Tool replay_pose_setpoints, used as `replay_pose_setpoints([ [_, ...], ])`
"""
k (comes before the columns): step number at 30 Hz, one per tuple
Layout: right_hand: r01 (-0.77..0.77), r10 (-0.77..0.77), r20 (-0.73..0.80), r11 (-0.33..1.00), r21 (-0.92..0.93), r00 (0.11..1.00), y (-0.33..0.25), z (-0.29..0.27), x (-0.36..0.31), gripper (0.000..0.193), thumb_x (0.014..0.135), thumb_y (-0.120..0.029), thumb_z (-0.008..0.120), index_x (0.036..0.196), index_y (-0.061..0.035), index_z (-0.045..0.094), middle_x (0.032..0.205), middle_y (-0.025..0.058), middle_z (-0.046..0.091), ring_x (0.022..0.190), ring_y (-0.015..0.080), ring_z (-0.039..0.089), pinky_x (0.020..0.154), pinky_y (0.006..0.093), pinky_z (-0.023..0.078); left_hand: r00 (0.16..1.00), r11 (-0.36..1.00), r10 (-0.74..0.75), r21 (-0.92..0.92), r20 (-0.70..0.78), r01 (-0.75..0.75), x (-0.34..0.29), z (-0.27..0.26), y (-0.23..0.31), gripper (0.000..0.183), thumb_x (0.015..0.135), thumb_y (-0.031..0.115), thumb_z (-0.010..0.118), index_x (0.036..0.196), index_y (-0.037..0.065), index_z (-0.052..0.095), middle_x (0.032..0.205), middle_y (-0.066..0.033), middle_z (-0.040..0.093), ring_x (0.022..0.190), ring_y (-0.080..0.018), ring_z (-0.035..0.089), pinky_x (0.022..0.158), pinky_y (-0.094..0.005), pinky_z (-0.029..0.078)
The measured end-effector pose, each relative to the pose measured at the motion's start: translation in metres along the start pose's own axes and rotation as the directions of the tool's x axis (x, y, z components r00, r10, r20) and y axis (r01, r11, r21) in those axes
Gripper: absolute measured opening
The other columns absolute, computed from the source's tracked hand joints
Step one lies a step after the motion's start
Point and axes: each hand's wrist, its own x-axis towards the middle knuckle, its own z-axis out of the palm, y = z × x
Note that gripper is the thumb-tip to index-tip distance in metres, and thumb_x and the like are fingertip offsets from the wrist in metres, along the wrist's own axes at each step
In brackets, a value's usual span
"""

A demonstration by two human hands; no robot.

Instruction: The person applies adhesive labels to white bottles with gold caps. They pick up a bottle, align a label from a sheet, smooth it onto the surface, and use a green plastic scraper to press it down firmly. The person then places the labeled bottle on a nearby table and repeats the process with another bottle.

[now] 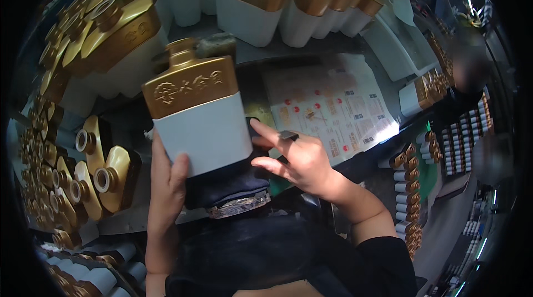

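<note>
The left hand (165, 180) grips a gold-and-white bottle (201, 133) — the right hand (304, 159), fingers parted, seemingly just beside it.

From head height, the left fisheye peers down, close above the left hand (165, 177), the right hand (305, 161) and the bench (140, 202).

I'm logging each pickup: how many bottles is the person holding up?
1: a gold and white bottle, gripped at its lower left by the left hand, with the right hand near its right side. Any behind it would be hidden.
</note>
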Motion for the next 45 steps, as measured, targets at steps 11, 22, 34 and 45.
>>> replay_pose_setpoints([
  [11, 0.046, 0.136, 0.278, 0.826, -0.562, 0.951, 0.158, -0.04, -0.01, 0.022, 0.087, -0.023, 0.063, 0.106, -0.0178, 0.072, 0.083, 0.0056, 0.068, 0.087, 0.0252, 0.064, 0.068, 0.0376, 0.055, 0.94, 0.982, 0.188, 0.09, -0.284, -0.169, -0.021, -0.005, -0.002, 0.045, 0.096, 0.02, 0.047, 0.136, -0.002, 0.049, 0.134, -0.0141, 0.053, 0.126, -0.0219, 0.048, 0.11, -0.0363, 0.032],
  [22, 0.125, 0.136, 0.537, 0.898, -0.421, 0.832, 0.241, 0.001, 0.046, 0.029, 0.093, -0.035, 0.058, 0.111, -0.0145, 0.068, 0.098, 0.0174, 0.068, 0.092, 0.0358, 0.065, 0.081, 0.0439, 0.051, 0.923, 0.989, 0.135, 0.109, -0.36, -0.102, -0.039, 0.002, 0.006, 0.038, 0.097, 0.007, 0.049, 0.133, -0.005, 0.048, 0.129, -0.0134, 0.056, 0.117, -0.0195, 0.055, 0.103, -0.0335, 0.041],
  [34, -0.086, 0.265, 0.636, 0.951, -0.298, 0.725, 0.231, -0.004, 0.068, 0.038, 0.085, -0.04, 0.069, 0.109, -0.0115, 0.063, 0.104, 0.016, 0.066, 0.1, 0.031, 0.063, 0.087, 0.0383, 0.048, 0.921, 0.992, 0.126, 0.05, -0.368, -0.115, -0.035, -0.002, 0.003, 0.033, 0.097, 0.008, 0.052, 0.127, -0.004, 0.054, 0.124, -0.0108, 0.059, 0.114, -0.0184, 0.057, 0.102, -0.0339, 0.043],
  [45, 0.176, 0.09, 0.274, 0.571, -0.802, 0.958, 0.15, -0.007, 0.024, 0.016, 0.076, -0.008, 0.065, 0.092, -0.0104, 0.068, 0.069, 0.0052, 0.065, 0.072, 0.0232, 0.068, 0.058, 0.0349, 0.053, 0.842, 0.743, 0.538, 0.447, 0.043, -0.497, -0.006, -0.018, 0.024, 0.051, 0.082, 0.027, 0.076, 0.124, 0.004, 0.062, 0.132, -0.0221, 0.055, 0.132, -0.038, 0.044, 0.111, -0.0433, 0.033],
])
